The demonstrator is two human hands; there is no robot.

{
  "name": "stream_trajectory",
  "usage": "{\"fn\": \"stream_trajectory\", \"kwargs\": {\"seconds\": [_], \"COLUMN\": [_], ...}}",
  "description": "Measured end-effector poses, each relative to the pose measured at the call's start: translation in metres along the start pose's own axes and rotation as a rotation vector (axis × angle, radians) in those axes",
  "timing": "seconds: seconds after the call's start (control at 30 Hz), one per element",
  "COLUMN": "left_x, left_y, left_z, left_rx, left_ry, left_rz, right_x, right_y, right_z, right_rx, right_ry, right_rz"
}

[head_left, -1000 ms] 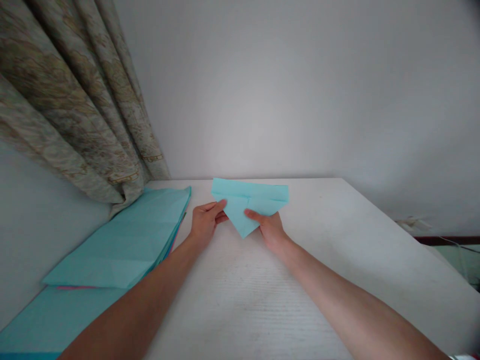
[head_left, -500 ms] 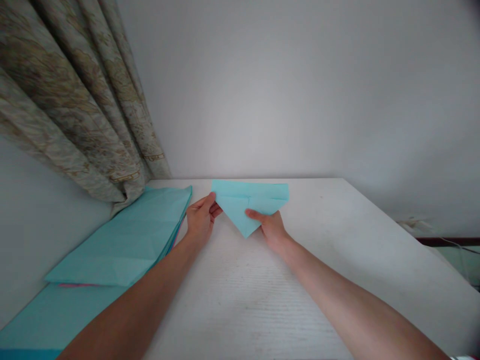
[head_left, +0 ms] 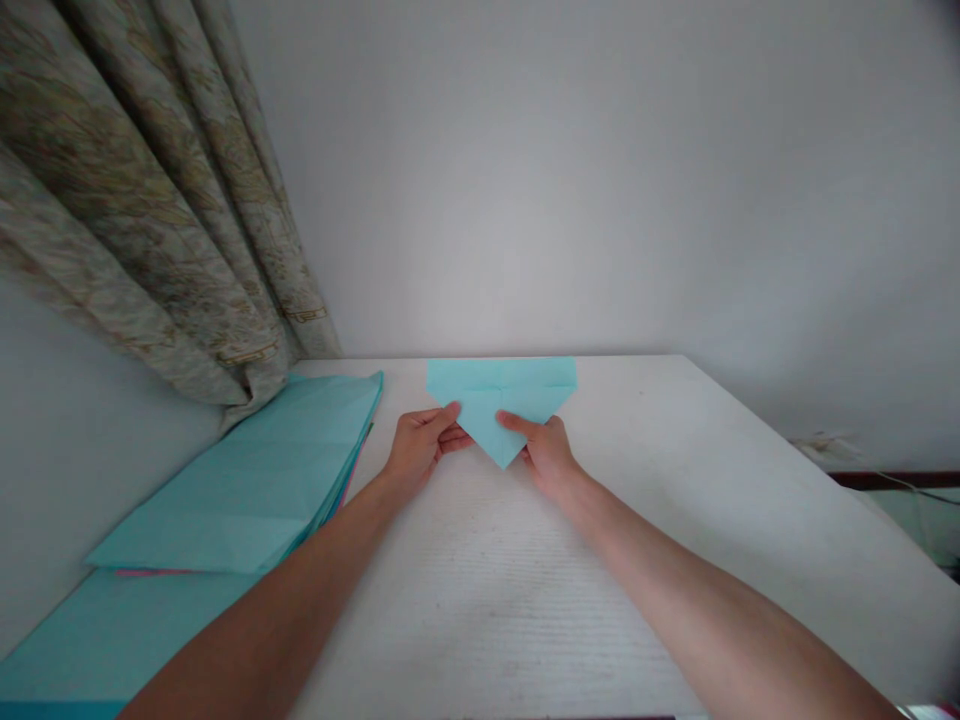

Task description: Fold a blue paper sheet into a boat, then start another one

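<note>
A light-blue sheet of folded paper [head_left: 501, 395] is held near the far edge of the table, its pointed end toward me and its straight edge away. Creases run across it and down its middle. My left hand [head_left: 426, 440] pinches the left slanting edge, thumb on top and fingers beneath. On the right slanting side my right hand [head_left: 546, 450] grips the paper, its thumb lying flat on the upper face near the centre. The fingers under the paper are partly hidden.
A stack of light-blue paper [head_left: 247, 480] lies at the left, with pink and darker blue edges showing. A patterned curtain [head_left: 187, 200] hangs above it. The white table [head_left: 480, 600] meets a pale wall [head_left: 510, 180]. A cable [head_left: 911, 487] shows at the far right.
My left hand has slid from the paper's upper left corner down along its left slanting edge, closer to the tip. The paper has straightened and shifted slightly right.
</note>
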State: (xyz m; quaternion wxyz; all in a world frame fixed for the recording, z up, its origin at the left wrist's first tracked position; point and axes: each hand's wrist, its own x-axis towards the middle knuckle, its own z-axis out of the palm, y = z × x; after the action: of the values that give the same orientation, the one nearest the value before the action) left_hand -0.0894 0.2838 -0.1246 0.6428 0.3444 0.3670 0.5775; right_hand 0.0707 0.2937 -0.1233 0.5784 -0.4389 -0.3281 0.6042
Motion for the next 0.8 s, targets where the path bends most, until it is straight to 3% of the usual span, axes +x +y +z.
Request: {"fn": "stream_trajectory", "kwargs": {"seconds": [0.4, 0.8], "left_x": [-0.0054, -0.0093], "left_y": [-0.0027, -0.0097], "left_z": [0.0039, 0.0033], "left_rx": [0.095, 0.103], "left_ry": [-0.082, -0.214], "left_rz": [-0.207, -0.229], "right_x": [-0.0044, -0.0069], "right_y": [-0.0013, 0.0003], "right_z": [0.0026, 0.0042], "right_rx": [0.059, 0.071], "right_ry": [-0.074, -0.093], "right_rz": [0.005, 0.018]}}
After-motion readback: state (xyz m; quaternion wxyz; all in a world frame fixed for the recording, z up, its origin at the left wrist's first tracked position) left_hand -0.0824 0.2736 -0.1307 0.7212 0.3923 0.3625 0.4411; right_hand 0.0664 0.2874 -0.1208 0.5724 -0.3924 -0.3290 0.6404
